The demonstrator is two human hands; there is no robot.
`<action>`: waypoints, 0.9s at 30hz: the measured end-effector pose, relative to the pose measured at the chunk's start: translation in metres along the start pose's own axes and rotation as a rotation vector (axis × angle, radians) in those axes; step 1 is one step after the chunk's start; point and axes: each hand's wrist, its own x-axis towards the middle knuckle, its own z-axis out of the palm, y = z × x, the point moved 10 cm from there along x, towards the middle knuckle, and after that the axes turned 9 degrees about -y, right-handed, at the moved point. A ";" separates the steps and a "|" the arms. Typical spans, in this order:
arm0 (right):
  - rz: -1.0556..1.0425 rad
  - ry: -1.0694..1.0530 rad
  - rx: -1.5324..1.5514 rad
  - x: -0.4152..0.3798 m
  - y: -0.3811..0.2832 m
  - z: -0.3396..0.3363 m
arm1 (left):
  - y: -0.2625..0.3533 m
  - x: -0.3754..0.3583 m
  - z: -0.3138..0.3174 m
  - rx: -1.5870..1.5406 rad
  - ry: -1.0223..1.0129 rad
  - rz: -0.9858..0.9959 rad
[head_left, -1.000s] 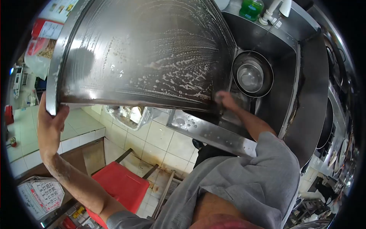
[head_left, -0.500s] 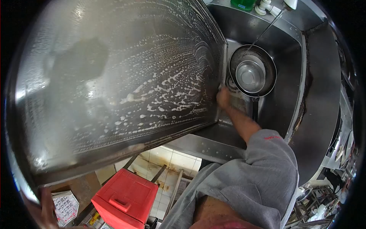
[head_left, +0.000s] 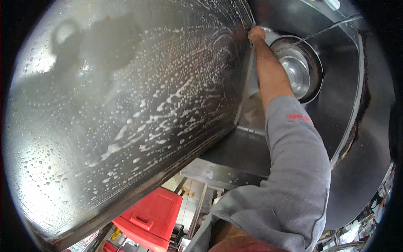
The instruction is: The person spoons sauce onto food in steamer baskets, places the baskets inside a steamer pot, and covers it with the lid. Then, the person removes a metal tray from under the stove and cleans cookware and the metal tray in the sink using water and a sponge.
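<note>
A large stainless steel sheet point(head_left: 126, 84) with a folded rim leans over the sink. Streaks and drops of white suds cover its surface. At the sheet's right edge, near the top, is my right hand point(head_left: 256, 34), closed, its fingers curled against the rim. What it holds, if anything, is hidden from me. Just right of my forearm, a dark frying pan point(head_left: 315, 63) lies in the sink, with a round metal bowl point(head_left: 299, 75) inside it. My forearm covers the pan's left side. My left hand is out of view.
The steel sink point(head_left: 340, 101) surrounds the pan, and a thin stream of water point(head_left: 331, 27) runs into it from the upper right. Below the sheet stands a red lidded bin point(head_left: 153, 218) on a tiled floor. Cluttered items point(head_left: 357, 231) sit at lower right.
My right hand has moved up along the sheet's edge, my arm now stretched out. The sheet appears larger and shifted in view. My left hand, earlier at the sheet's lower left corner, has left view.
</note>
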 end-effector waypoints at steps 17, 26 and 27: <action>-0.172 -0.380 0.046 -0.293 0.112 0.139 | -0.043 0.064 0.063 -0.197 -0.268 0.109; -1.192 0.531 0.617 -0.556 -0.318 -0.211 | -0.035 0.071 0.049 0.009 -0.117 0.451; -1.178 0.687 0.556 -0.552 -0.329 -0.229 | -0.037 0.073 0.047 0.008 -0.088 0.458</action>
